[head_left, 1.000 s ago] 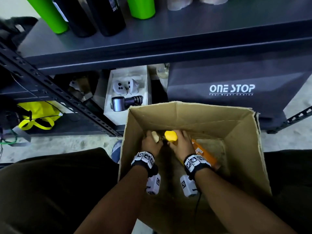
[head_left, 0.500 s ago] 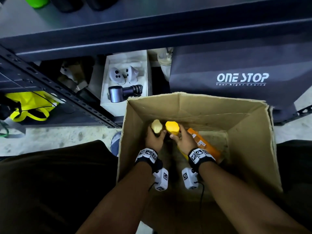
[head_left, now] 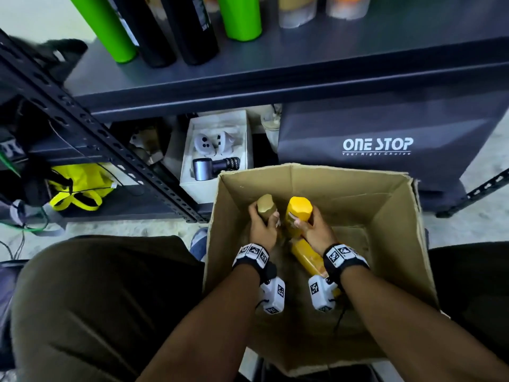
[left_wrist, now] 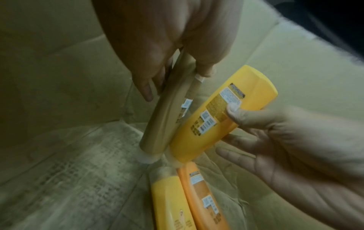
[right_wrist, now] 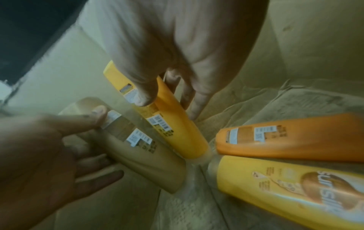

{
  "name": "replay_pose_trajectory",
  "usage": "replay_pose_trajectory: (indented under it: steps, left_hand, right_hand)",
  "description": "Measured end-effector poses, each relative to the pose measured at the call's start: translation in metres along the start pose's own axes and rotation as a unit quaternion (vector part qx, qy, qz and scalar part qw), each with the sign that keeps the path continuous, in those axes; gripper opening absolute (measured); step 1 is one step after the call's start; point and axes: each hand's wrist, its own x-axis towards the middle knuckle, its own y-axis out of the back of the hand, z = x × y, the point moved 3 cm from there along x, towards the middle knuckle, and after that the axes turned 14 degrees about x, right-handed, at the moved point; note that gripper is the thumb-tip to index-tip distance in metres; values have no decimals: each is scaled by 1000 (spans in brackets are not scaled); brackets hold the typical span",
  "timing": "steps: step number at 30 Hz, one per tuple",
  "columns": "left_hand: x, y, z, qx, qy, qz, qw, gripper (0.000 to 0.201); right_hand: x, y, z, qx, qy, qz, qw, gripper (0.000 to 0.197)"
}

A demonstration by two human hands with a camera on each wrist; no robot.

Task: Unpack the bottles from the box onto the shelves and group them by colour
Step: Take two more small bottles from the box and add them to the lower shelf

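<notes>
Inside the cardboard box (head_left: 396,216) my left hand (head_left: 263,226) grips a tan-gold bottle (head_left: 265,206) (left_wrist: 167,115) (right_wrist: 138,147), cap end down. Beside it my right hand (head_left: 312,228) grips a yellow bottle (head_left: 298,213) (left_wrist: 222,112) (right_wrist: 173,127), also cap down. Both bottles are lifted off the box floor. A yellow bottle (left_wrist: 167,202) (right_wrist: 285,186) and an orange bottle (left_wrist: 202,196) (right_wrist: 295,137) (head_left: 307,257) lie flat on the bottom. On the dark shelf (head_left: 303,67) above stand two green bottles (head_left: 242,15), two black bottles (head_left: 192,26) and upturned tan and orange ones (head_left: 296,9).
A grey "ONE STOP" bag (head_left: 385,139) sits behind the box. A white open box (head_left: 220,150) with gadgets lies under the shelf. The shelf's slanted black upright (head_left: 96,139) runs at left, with a yellow bag (head_left: 80,186) behind. My knee (head_left: 96,299) is left of the box.
Both hands have risen with their bottles, which now stand higher in the box. The head view tilted down, then back up to show the shelf bottles.
</notes>
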Motion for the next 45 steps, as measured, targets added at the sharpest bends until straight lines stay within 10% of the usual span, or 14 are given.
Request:
replay_pose_trajectory:
  steps: [10, 29, 45]
  left_hand:
    - [-22, 12, 56, 17, -69, -36, 997, 48]
    - [-34, 62, 196, -12, -258, -29, 966, 35]
    - [-70, 87, 330, -57, -397, 36, 915, 41]
  right_hand:
    - [-31, 24, -36, 50, 22, 24, 998, 20]
    - [-80, 81, -155, 193, 193, 143, 951, 51]
    - [-135, 131, -260, 211, 362, 153, 895, 33]
